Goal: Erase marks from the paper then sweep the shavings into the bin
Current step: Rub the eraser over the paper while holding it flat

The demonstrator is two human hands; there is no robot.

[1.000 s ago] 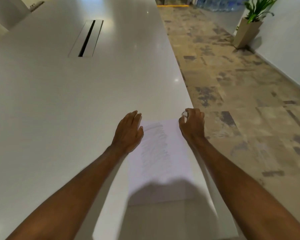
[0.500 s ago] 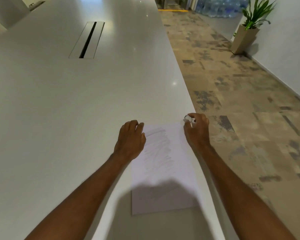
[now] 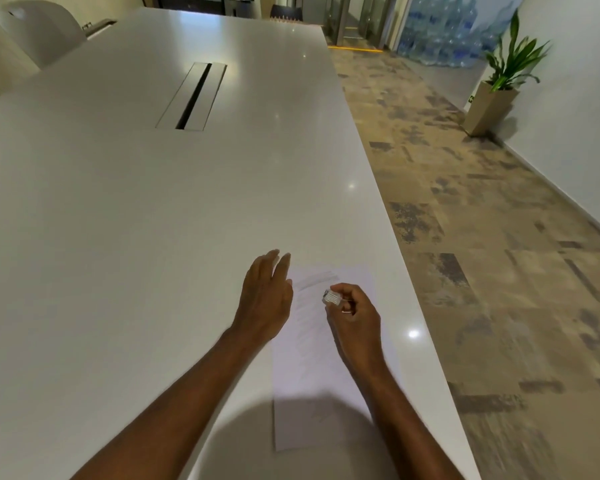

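Note:
A white sheet of paper (image 3: pixel 312 372) with grey pencil scribbles lies on the white table (image 3: pixel 153 220), near its right edge. My left hand (image 3: pixel 265 296) lies flat with straight fingers at the paper's upper left corner. My right hand (image 3: pixel 355 318) is over the upper part of the paper and pinches a small white eraser (image 3: pixel 331 297) in its fingertips, just above the scribbles. No bin is in view.
The table's right edge runs close beside the paper, with patterned floor (image 3: pixel 499 271) below it. A cable slot (image 3: pixel 194 97) is set into the table farther back. A potted plant (image 3: pixel 499 84) stands by the right wall.
My right hand has moved with the eraser from the paper's upper right corner leftward over the scribbles. My left hand's fingers have straightened. The camera view has shifted.

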